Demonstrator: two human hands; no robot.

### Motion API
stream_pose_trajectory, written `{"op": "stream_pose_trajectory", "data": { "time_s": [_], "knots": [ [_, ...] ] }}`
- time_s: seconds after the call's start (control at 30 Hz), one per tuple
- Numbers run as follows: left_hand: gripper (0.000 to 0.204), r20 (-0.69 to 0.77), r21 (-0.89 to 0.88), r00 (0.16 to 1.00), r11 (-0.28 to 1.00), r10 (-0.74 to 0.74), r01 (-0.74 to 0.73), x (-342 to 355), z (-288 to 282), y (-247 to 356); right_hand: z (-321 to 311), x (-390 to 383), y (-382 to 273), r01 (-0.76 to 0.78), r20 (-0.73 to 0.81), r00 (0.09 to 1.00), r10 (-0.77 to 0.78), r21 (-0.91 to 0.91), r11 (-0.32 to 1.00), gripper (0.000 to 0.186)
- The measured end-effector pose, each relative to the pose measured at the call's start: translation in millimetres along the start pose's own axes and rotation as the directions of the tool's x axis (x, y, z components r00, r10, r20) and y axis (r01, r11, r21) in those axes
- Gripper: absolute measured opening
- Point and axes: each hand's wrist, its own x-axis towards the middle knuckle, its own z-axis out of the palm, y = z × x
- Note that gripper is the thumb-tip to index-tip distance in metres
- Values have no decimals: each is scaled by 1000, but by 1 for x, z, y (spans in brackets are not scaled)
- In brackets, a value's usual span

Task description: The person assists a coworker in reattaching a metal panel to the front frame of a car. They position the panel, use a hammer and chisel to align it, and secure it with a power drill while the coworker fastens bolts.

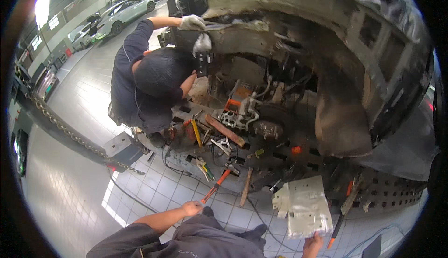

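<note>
My right hand (pixel 312 245) grips the lower edge of a pale sheet-metal panel (pixel 305 202). The panel is bent, with small holes and a tab on its left side; it is tilted beside the frame bench. My left hand (pixel 191 208) is loosely closed in front of my body, with nothing visible in it. Just right of it is the handle end of an orange-handled hammer (pixel 217 185), whose head rests at the bench edge. Locking pliers (pixel 204 168) and a wooden stick (pixel 246 186) lie close by.
A co-worker (pixel 161 76) in dark clothes and gloves bends over the stripped car body (pixel 280 29) at the left. More tools, including a yellow-handled one (pixel 196 133), crowd the perforated bench (pixel 382 188). A chain (pixel 70 127) runs along a beam; cables (pixel 261 218) cross the tiles.
</note>
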Motion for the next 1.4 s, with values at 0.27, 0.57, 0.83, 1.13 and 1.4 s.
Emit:
{"op": "stream_pose_trajectory", "data": {
  "time_s": [0.27,0.57,0.83,1.13,1.4],
  "knots": [
    [38,107,-651,980,757,169,-60,16,-41,6,159,-144,-61,-13,-182,983,0,-68,998,30],
    [36,157,-573,896,777,416,-260,-22,-49,55,254,-195,-59,-8,-4,1000,9,48,999,51],
    [53,138,-990,901,86,410,113,-32,-130,80,243,-142,-43,57,208,977,-45,-49,997,61],
    [70,135,-990,796,111,591,86,-65,-208,133,322,-144,-75,75,320,946,-44,-87,993,41],
    [60,187,-949,737,-74,650,305,-61,-206,126,346,-129,-71,114,354,934,-45,-177,978,39]
  ]
}}
